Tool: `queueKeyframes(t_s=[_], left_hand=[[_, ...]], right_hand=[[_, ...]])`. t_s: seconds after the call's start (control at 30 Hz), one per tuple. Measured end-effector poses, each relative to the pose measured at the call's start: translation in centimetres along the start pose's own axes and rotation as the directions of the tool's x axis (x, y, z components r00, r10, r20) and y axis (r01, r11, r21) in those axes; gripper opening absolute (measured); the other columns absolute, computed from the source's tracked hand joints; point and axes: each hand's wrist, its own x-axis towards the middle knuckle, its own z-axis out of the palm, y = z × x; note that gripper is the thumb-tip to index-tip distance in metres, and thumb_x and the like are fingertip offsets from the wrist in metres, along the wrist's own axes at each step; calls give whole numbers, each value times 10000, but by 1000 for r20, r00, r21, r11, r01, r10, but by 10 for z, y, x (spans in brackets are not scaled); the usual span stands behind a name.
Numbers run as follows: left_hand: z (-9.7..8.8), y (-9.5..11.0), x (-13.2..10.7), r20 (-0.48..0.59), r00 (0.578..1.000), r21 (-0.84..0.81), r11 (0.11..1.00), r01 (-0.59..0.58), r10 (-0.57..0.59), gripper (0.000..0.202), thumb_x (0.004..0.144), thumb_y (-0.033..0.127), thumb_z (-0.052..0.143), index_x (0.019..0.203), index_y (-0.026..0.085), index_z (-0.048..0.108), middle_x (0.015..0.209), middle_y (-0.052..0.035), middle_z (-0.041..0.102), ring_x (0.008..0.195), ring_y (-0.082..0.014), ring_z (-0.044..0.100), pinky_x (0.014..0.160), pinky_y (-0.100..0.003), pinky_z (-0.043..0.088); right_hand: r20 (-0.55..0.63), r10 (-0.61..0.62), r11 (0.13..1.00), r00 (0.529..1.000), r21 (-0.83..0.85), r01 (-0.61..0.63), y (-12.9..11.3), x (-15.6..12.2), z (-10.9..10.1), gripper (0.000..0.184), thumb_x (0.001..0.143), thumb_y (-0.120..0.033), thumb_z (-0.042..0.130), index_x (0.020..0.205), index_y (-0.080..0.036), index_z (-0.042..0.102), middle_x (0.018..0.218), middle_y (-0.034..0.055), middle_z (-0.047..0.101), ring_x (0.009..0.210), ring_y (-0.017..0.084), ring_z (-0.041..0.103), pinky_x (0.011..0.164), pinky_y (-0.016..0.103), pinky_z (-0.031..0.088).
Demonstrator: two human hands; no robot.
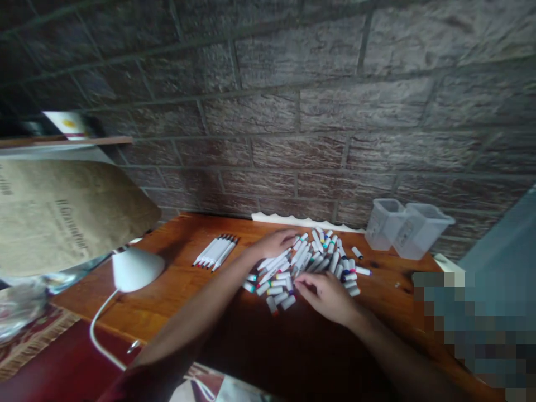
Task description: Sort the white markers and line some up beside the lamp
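Observation:
A loose pile of white markers [317, 259] with coloured cap ends lies on the wooden table in front of me. At the pile's left far side is my left hand [276, 243], its fingers loosely bent and apart, fingertips beside the markers; nothing shows in them. My right hand [327, 294] hovers at the near side of the pile, thumb and forefinger brought together. Whatever may be between those tips is too small to make out. Left of the pile, several markers in a neat row [215, 252] lie side by side, their dark ends toward the wall.
Two clear plastic containers [419, 231] stand at the table's back right. A white lamp base [136, 271] with a paper-like shade [75, 212] and a cord is on the left. A white wavy-edged strip [307, 223] runs along the brick wall [268, 128]. A cup [67, 125] sits on a shelf.

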Motion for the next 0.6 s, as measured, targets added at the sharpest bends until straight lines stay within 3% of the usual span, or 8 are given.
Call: queueKeyframes(t_s=[0.1,0.2,0.27,0.37,0.6], left_hand=[[-13,6,-32,-42,998,11,999,42,-41,521,952,437,432,1369,131,497,1298,-128,606,1127,-203,595,974,-291,447],[-24,9,-49,100,987,111,987,114,-125,421,903,469,494,1121,134,630,1050,-103,685,906,-202,624,803,-277,459],[-25,11,-52,169,975,131,984,122,-143,398,871,490,534,1030,143,645,986,-82,686,830,-182,606,730,-251,434],[-22,12,-53,172,970,115,982,151,-170,395,852,488,558,1015,143,660,997,-79,683,840,-172,598,710,-231,414],[-22,13,-62,191,966,65,984,166,-176,400,777,393,647,1091,148,687,1007,-63,703,819,-159,617,682,-209,426]], right_hand=[[34,-10,1000,999,-2,10,-3,-1,2,226,920,-270,496,914,-222,716,816,-3,732,710,119,650,674,215,407],[48,-3,1000,999,-2,3,-4,-1,2,228,925,-280,494,913,-216,713,820,-2,731,717,121,651,678,220,406],[42,3,1000,999,11,-3,-4,-1,1,236,931,-296,491,920,-211,710,824,0,730,718,121,649,682,222,410],[37,4,999,999,40,-6,-3,-1,1,275,947,-344,472,931,-201,707,842,13,729,725,126,644,694,228,427],[47,67,998,997,-13,-67,3,-1,1,359,953,-449,438,968,-201,698,792,25,712,710,148,635,679,249,456]])
